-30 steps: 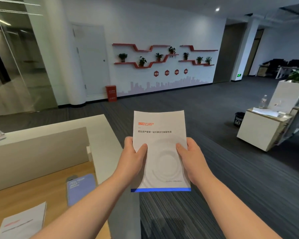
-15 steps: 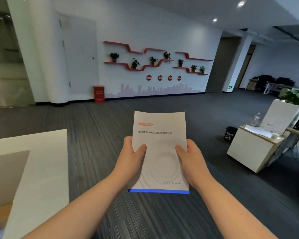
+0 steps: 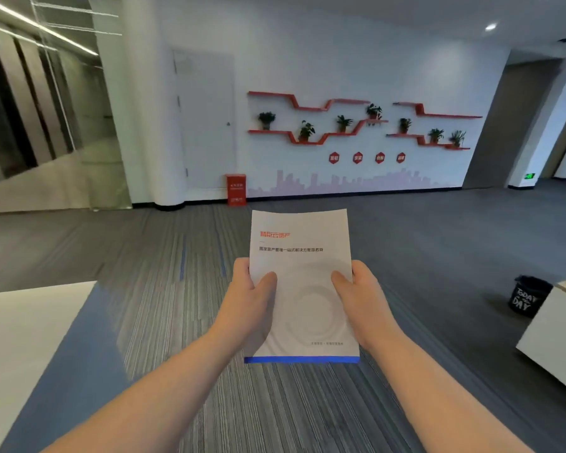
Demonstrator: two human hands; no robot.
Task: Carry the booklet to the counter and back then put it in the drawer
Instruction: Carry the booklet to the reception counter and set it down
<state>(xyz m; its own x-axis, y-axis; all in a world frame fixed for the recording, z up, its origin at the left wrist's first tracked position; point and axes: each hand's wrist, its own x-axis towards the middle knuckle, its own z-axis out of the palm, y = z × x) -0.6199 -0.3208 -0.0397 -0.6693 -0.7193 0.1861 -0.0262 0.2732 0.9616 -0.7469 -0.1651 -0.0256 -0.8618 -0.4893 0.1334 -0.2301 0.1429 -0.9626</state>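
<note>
Past one smooth white bench (image 3: 23,325) corner at lower left, one white paper booklet (image 3: 303,289) with red title and blue bottom stripe is held upright over striped grey carpet (image 3: 164,289), its edges pinched by left hand (image 3: 247,308) and right hand (image 3: 363,305), thumbs on the cover, before two red wall shelves (image 3: 311,138).

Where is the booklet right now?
In the head view, the booklet is at centre, held above the carpet by the left hand and right hand.
</note>
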